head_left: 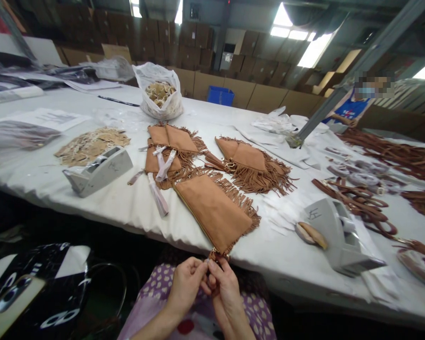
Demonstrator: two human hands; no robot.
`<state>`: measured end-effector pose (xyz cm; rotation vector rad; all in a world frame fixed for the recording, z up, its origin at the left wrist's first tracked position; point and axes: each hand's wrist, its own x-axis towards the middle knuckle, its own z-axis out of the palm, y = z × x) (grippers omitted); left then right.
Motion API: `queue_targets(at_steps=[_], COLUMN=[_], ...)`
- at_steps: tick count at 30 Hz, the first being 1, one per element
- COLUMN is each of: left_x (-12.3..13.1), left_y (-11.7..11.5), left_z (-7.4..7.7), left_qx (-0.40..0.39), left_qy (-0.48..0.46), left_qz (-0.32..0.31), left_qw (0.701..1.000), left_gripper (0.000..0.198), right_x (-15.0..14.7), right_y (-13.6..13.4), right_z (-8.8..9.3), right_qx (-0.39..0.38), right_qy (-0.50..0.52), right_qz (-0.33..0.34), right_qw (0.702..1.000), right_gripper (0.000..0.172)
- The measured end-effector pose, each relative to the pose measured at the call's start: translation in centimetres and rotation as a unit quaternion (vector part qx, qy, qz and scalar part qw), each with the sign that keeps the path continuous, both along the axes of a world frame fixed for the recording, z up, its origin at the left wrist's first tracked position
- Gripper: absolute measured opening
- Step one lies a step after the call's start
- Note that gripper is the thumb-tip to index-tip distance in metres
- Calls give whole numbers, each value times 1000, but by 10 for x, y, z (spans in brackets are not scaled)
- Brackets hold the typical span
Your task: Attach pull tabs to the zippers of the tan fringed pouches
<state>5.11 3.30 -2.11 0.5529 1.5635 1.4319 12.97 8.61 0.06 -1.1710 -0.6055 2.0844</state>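
Note:
A tan leather fringed pouch (212, 208) lies flat at the table's front edge, its zip along the left side and its near corner toward me. At that corner, a small brown leather tab (214, 254) with gold metal hardware hangs over the edge. My left hand (189, 282) and my right hand (226, 285) meet just below it over my lap, thumbs and fingers pinched together on the tab. My fingers hide its end. Behind lie a second fringed pouch (246, 153) with a clasp and strap, and stacked fringed pouches (175, 137) with wrapped straps on top.
A grey tape dispenser (99, 170) stands left, beside a pile of tan leather scraps (92, 144). Another tape dispenser (336, 236) stands right, near brown straps (361, 200). A white plastic bag (162, 89) sits at the back. A person in blue (352, 108) is far right.

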Motion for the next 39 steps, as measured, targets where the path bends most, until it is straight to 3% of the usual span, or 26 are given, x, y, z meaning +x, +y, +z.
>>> queue_targets(at_steps=[4,6,8,10,13,16,19,21,22,23,25,27,29,31,34,39], left_x=[-1,0,-1,-4,-15,-24,-29,-30,-31,-32,-35,-39,-40,-38,-30,-25], left_y=[1,-2,-6,-10,-13,-17,-27,-37,-41,-43,-42,-32,-18,-5,6,8], left_z=[-2,-2,-3,-5,-10,-15,-14,-11,-10,-8,-4,-1,3,7,12,5], left_qx=[35,46,59,111,219,236,219,215,201,172,78,-7,-45,-53,-54,-55], left_qy=[-56,15,145,289,459,561,595,559,520,468,324,162,32,-42,-52,-78], left_qz=[22,40,38,3,-57,-99,-173,-222,-221,-188,-63,31,18,-62,-149,-152], left_qw=[998,998,987,951,859,787,754,769,800,846,941,986,998,996,986,984], left_gripper=[42,35,29,25,31,36,36,33,30,28,33,50,60,62,60,54], right_x=[-1,-1,-1,-2,-3,-4,-3,-2,-1,0,0,-1,-3,-6,-7,22], right_y=[1,1,2,3,6,9,12,13,13,13,13,12,10,8,7,12], right_z=[0,2,3,3,-2,-8,-8,-6,-5,-3,-2,-3,-4,-5,-7,-19], right_qx=[14,13,9,7,4,-10,-21,-26,-28,-28,-19,-4,7,14,43,141], right_qy=[-7,-12,-17,-22,-36,-39,-28,-25,-29,-35,-50,-61,-67,-75,-99,-212], right_qz=[-4,-4,-8,-18,-23,-16,-15,-15,-16,-16,-18,-24,-29,-29,-22,25], right_qw=[1000,1000,1000,1000,999,999,999,999,999,999,998,998,997,997,994,967], right_gripper=[46,44,42,40,38,35,32,30,30,31,32,33,34,36,42,53])
